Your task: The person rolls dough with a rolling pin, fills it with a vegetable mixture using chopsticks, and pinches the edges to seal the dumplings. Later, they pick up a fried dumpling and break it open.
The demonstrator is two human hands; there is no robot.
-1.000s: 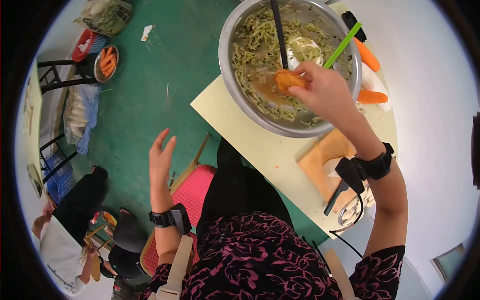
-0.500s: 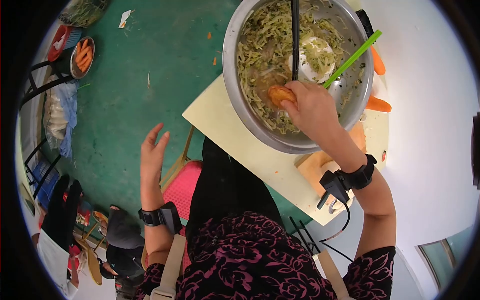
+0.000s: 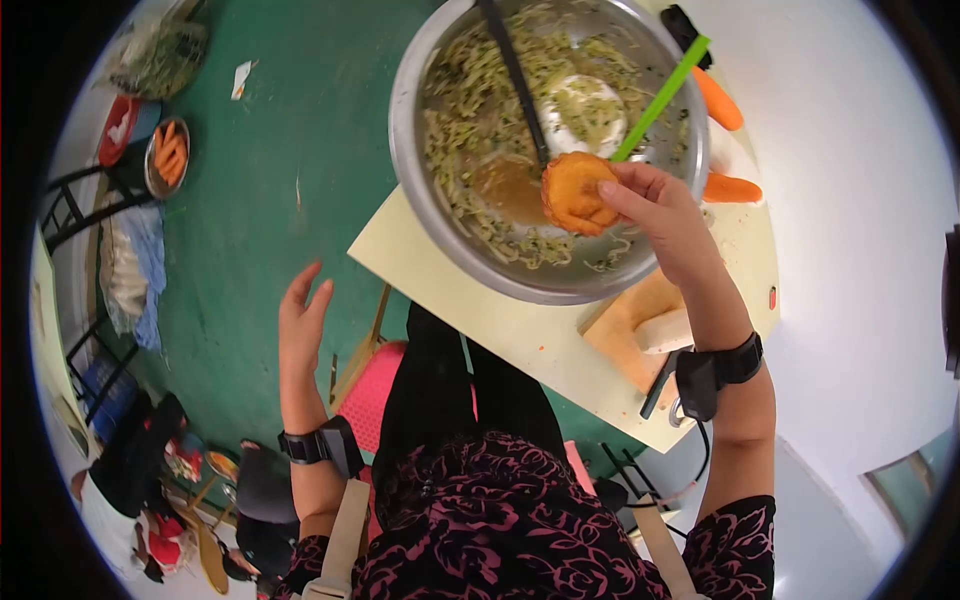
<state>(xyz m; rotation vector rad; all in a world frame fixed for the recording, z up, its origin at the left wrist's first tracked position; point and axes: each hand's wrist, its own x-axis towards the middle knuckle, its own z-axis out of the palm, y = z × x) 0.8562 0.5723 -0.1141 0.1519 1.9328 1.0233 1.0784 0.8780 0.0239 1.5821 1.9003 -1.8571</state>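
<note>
While the right hand [image 3: 660, 215] grips an orange disc-shaped food piece [image 3: 577, 192] by its fingertips, the piece hangs over the near part of the steel bowl [image 3: 402, 150] of shredded vegetable on the desk [image 3: 430, 262]. A green stick [image 3: 660, 95] leans in the bowl just beyond the piece. The left hand [image 3: 303, 320] is open, fingers spread, well apart over the green floor [image 3: 280, 150]. A cutting board [image 3: 620, 335] lies under the right forearm.

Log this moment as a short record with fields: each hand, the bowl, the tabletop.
right hand: grips a round orange food piece above the bowl
left hand: open, fingers spread, holding nothing, over the green floor
bowl: large steel bowl of pale shredded strands; black handle and green stick inside
tabletop: pale yellow table; orange carrot; wooden cutting board
</note>
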